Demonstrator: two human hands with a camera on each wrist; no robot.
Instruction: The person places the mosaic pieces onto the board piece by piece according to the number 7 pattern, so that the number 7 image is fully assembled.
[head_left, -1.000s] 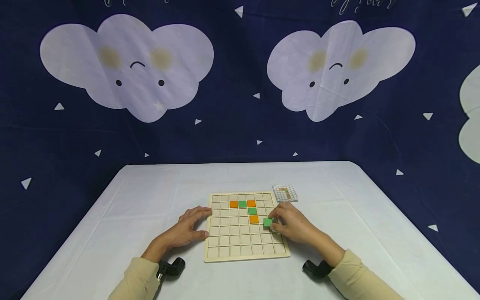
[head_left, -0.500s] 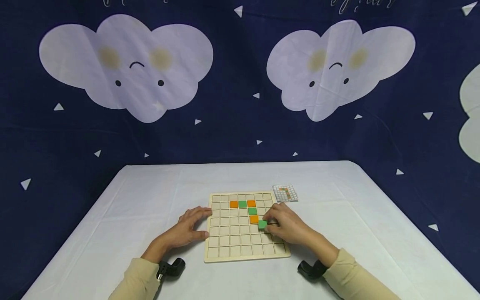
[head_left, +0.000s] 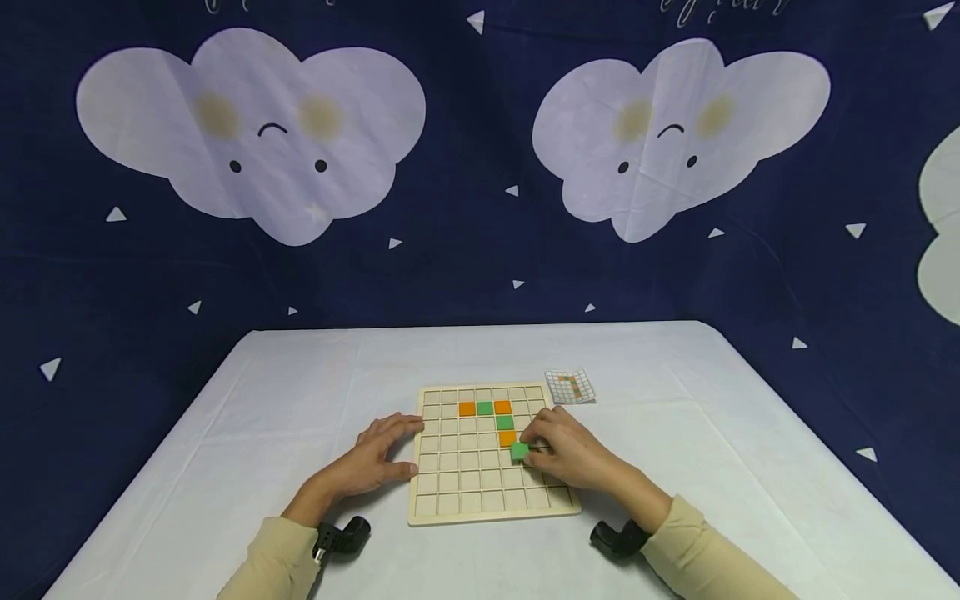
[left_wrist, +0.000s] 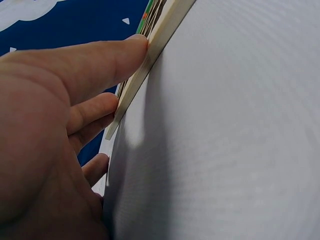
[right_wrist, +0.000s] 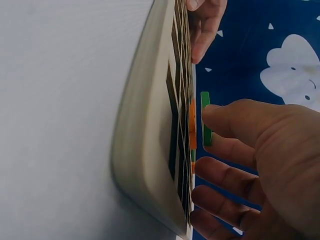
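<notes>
My right hand pinches a square green tile between thumb and fingers, over the wooden grid board. In the right wrist view the green tile is held a little off the board's face, close to an orange tile. Set in the grid are three orange tiles, one of them the nearest orange tile, and two green ones, such as the upper green tile. My left hand rests at the board's left edge, its thumb and fingertips touching the rim with fingers spread.
A small printed pattern card lies just beyond the board's far right corner. White cloth covers the table. Behind it hangs a dark blue curtain with clouds. Black wrist devices, such as the right-hand device, sit low by both forearms.
My right hand has carried the green tile left and slightly nearer, from the board's right side to just below the lowest orange tile. The left hand has stayed in place.
</notes>
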